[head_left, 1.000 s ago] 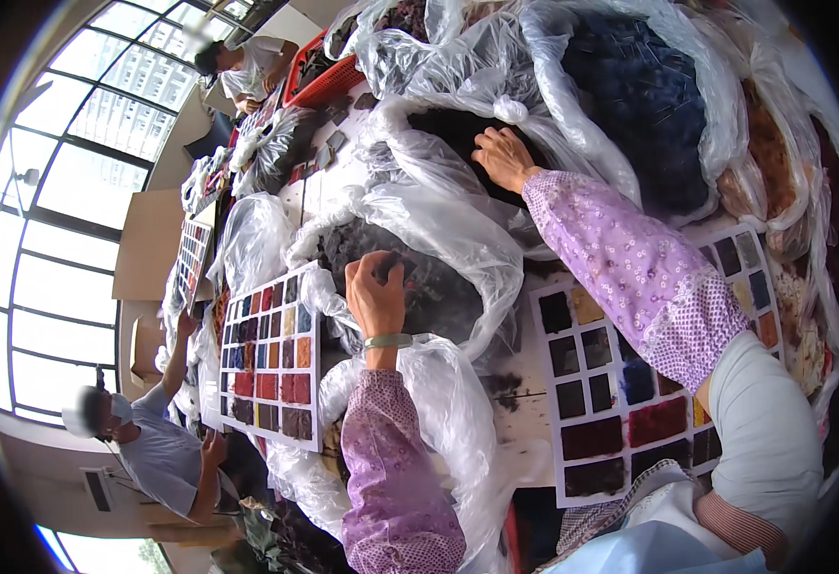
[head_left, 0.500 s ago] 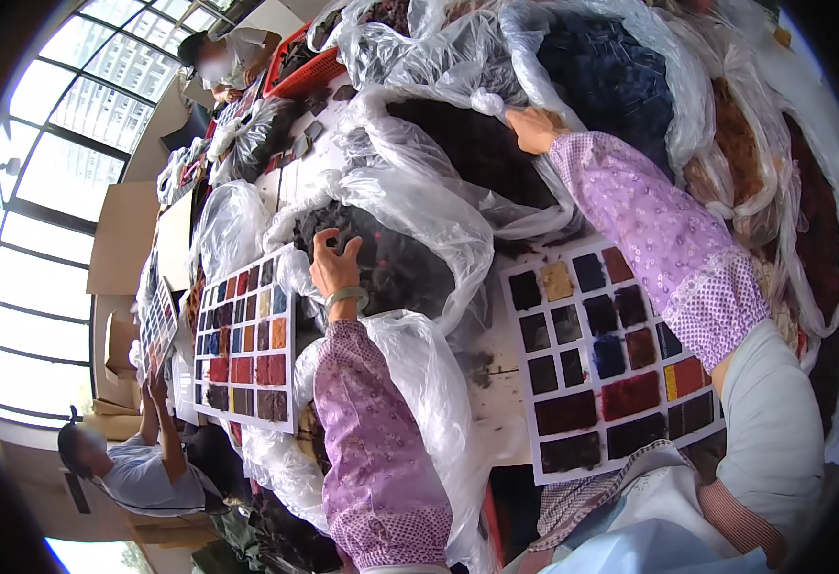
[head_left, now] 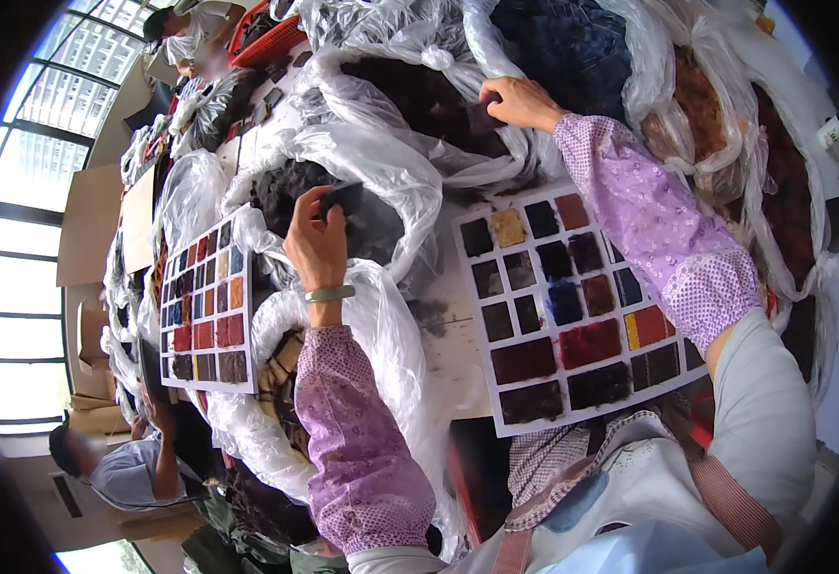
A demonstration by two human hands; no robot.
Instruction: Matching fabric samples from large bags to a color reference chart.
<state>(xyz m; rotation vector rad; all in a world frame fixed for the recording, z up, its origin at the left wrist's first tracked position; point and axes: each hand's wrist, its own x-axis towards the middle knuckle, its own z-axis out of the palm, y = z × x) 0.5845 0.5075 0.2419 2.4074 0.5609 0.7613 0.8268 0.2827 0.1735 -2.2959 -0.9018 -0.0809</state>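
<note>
My left hand (head_left: 316, 244), with a green bangle at its wrist, pinches a small black fabric swatch (head_left: 347, 198). It is over a plastic-lined bag of black and grey pieces (head_left: 281, 191). Farther off to the right, my right hand (head_left: 527, 103) has its thumb and fingers closed on a dark brownish-purple swatch (head_left: 483, 117), above a bag of dark pieces (head_left: 410, 100). Below my right forearm lies a white sample sheet (head_left: 477, 279) with rows of coloured swatches. Left of my left forearm, a second sample sheet (head_left: 250, 335) with smaller swatches leans upright.
More plastic-lined bags stand around: blue pieces (head_left: 568, 57), orange-brown ones (head_left: 697, 100), dark red ones (head_left: 785, 191). A red basket (head_left: 271, 43) is at the far left. Two people work there, one at the back (head_left: 195, 33) and one nearer (head_left: 137, 469). Loose dark swatches (head_left: 264, 103) lie between.
The view has shifted, so the bags and sheets appear farther left. My left hand, earlier with its fingers curled apart over the bag, now holds a black swatch. A dark swatch now shows in my right hand.
</note>
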